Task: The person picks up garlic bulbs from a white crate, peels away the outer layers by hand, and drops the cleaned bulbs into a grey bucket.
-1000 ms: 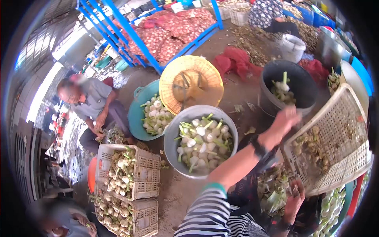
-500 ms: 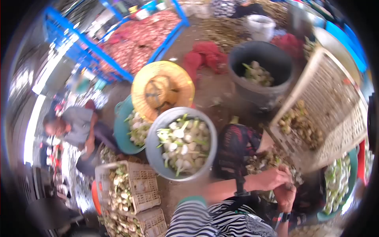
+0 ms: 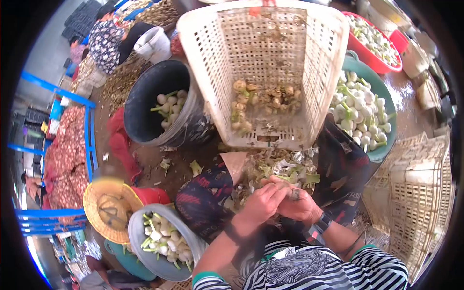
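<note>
My left hand (image 3: 265,199) and my right hand (image 3: 298,205) are pressed together in front of my lap, fingers curled in. A small dark grey patch shows at the right fingers, but what lies between the hands is hidden. Garlic peelings and trimmed leaves (image 3: 290,170) lie on the ground between my knees, just beyond the hands. A tilted cream plastic crate (image 3: 321,63) stands past them, with several soiled, untrimmed garlic bulbs (image 3: 278,99) in its bottom.
To the left are a dark bucket (image 3: 145,137) holding some cleaned garlic, a grey bucket (image 3: 140,246) of garlic and a straw hat (image 3: 116,186). At right stand a green tub (image 3: 386,153), a red basin (image 3: 397,68) and crates (image 3: 411,193). A person (image 3: 106,41) sits at upper left.
My view has swung to the right, so the crate now sits at centre and the buckets appear further left. My hands stay together; their fingers are more closely overlapped.
</note>
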A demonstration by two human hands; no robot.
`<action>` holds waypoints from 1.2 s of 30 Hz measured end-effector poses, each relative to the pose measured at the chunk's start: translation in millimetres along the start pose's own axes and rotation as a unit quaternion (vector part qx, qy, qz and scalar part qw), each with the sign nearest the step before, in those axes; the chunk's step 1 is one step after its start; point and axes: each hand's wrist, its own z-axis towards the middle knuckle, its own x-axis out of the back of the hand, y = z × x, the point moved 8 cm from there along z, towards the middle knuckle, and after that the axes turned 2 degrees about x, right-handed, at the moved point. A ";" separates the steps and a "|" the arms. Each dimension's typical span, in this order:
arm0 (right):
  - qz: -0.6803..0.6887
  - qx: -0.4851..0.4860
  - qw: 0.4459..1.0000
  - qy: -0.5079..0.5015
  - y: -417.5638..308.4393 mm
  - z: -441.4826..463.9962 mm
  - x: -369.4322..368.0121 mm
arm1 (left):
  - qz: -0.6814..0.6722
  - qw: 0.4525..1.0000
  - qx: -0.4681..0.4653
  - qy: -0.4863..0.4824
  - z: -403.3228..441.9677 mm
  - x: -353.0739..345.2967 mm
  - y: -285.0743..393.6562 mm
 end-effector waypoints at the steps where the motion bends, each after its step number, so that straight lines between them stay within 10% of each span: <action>1: -0.002 0.004 1.000 -0.011 0.1 4.4 5.9 | 0.010 1.000 0.008 0.019 1.8 0.0 -5.5; 3: -0.085 -0.014 0.996 -0.001 -5.0 10.7 14.6 | 0.033 0.997 0.027 0.060 5.7 1.0 -16.5; 5: -0.153 0.000 0.988 -0.027 -19.4 25.6 10.9 | -0.081 0.962 0.238 0.109 1.5 6.0 -54.1; 10: -0.582 0.100 0.778 0.217 -108.9 111.4 54.6 | -0.117 0.865 0.486 0.029 -36.0 -22.5 -101.2; 15: -0.837 0.194 0.510 0.038 -105.5 230.8 73.5 | -0.083 0.938 0.330 0.070 -38.2 -46.0 -98.1; 19: -0.921 0.212 0.299 -0.132 -68.0 259.6 84.9 | -0.190 0.846 0.487 -0.100 -57.1 -58.4 -103.5; 21: -0.835 0.287 0.470 -0.013 -92.2 265.7 112.3 | -0.181 0.877 0.443 0.033 -59.6 -43.7 -112.1; 25: -0.577 0.066 0.802 0.135 -100.0 224.3 76.7 | -0.176 0.865 0.400 0.247 -56.2 -3.7 -122.2; 30: -0.637 0.067 0.767 0.035 -39.9 131.6 -19.0 | -0.178 0.841 0.394 0.326 -53.0 24.3 -120.2; 33: -0.426 0.111 0.897 0.035 -21.0 106.6 0.4 | -0.104 0.866 0.353 0.339 -58.7 44.4 -88.8; 36: -0.496 0.172 0.842 -0.125 0.0 87.9 -33.6 | -0.037 0.901 0.259 0.347 -61.4 49.3 -66.9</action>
